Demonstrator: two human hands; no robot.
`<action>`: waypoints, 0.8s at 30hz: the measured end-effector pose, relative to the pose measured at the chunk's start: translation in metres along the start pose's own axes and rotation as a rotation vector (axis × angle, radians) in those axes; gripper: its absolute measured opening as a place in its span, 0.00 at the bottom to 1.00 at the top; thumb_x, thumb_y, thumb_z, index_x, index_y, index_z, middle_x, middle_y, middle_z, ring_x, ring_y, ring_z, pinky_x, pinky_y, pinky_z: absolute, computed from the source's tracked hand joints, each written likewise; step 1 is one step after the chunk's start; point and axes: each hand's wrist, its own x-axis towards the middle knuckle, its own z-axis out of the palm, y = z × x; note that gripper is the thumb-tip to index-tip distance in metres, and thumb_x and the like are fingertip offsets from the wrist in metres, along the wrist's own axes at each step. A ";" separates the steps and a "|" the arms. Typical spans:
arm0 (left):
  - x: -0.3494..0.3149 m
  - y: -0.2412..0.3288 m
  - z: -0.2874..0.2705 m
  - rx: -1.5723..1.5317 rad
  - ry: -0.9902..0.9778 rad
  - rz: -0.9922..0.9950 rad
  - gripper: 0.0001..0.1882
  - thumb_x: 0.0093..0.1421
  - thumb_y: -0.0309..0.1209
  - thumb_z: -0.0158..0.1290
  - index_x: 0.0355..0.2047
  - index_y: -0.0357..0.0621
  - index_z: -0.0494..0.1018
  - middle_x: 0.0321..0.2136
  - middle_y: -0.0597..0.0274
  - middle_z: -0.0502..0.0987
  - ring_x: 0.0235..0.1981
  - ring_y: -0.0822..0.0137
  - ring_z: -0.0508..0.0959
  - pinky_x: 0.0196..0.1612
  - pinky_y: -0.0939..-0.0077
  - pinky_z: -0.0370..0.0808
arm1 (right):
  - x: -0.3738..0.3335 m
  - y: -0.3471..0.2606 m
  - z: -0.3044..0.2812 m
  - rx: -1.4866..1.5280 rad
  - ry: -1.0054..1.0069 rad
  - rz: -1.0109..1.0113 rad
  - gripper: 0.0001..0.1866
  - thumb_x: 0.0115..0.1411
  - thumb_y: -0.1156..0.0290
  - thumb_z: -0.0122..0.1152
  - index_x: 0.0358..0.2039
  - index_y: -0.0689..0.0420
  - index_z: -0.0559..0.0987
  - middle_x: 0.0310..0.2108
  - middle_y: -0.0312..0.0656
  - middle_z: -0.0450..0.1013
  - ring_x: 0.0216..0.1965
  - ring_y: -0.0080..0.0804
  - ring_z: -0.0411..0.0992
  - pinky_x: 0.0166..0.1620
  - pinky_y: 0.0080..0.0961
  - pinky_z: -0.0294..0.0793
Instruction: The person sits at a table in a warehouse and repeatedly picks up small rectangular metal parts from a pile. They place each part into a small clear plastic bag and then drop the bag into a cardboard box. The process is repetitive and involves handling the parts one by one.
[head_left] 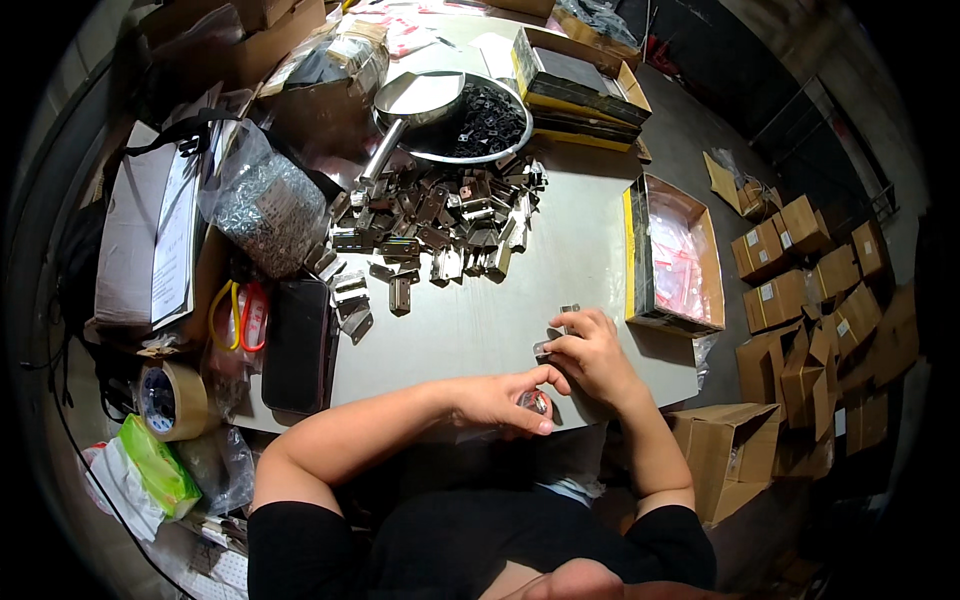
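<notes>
Near the front edge of the smooth, pale tabletop (590,225), the left hand (505,400) is closed, thumb and forefinger curled around a small glossy item (533,402) with a touch of red, too small to make out. Its forearm reaches in almost level from the left, elbow bent wide. The right hand (595,355) angles up from the lower right, knuckles raised, its fingertips bent down onto a small shiny metal piece (543,350); whether they pinch it or only touch it, I cannot tell. A second metal piece (570,309) is at the upper fingertips. Farther in lies a loose heap of angular, folded-metal brackets (435,225), below a round bowl (465,159) of matt black parts with a polished metal scoop (420,97) across it. Right of the hands, a cardboard box (682,318) holds thin, clear, red-marked plastic bags (675,255).
</notes>
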 end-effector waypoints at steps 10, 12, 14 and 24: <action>0.004 -0.005 -0.003 -0.104 0.090 0.051 0.28 0.58 0.32 0.60 0.54 0.47 0.57 0.32 0.68 0.71 0.29 0.76 0.70 0.30 0.81 0.68 | 0.004 -0.003 0.004 -0.003 0.289 0.534 0.08 0.53 0.70 0.63 0.32 0.61 0.77 0.29 0.47 0.73 0.30 0.47 0.73 0.35 0.38 0.72; 0.006 -0.008 -0.003 -0.112 0.143 0.102 0.28 0.58 0.32 0.60 0.54 0.47 0.58 0.32 0.68 0.71 0.30 0.76 0.70 0.32 0.80 0.69 | 0.005 -0.004 0.016 -0.086 0.263 0.533 0.10 0.53 0.68 0.65 0.33 0.60 0.78 0.30 0.47 0.73 0.32 0.48 0.72 0.36 0.39 0.72; 0.009 -0.008 -0.007 -0.047 0.175 0.135 0.28 0.57 0.33 0.61 0.53 0.48 0.58 0.28 0.69 0.70 0.28 0.76 0.69 0.30 0.81 0.66 | 0.003 -0.008 0.022 -0.128 0.251 0.537 0.13 0.52 0.66 0.66 0.34 0.60 0.78 0.32 0.49 0.72 0.35 0.50 0.72 0.38 0.40 0.71; 0.002 0.004 -0.001 -0.099 0.321 0.122 0.34 0.57 0.33 0.62 0.57 0.54 0.53 0.35 0.70 0.71 0.32 0.76 0.70 0.30 0.80 0.69 | -0.007 -0.007 0.008 0.249 0.286 0.437 0.11 0.50 0.74 0.65 0.35 0.61 0.80 0.35 0.47 0.74 0.32 0.38 0.75 0.34 0.28 0.75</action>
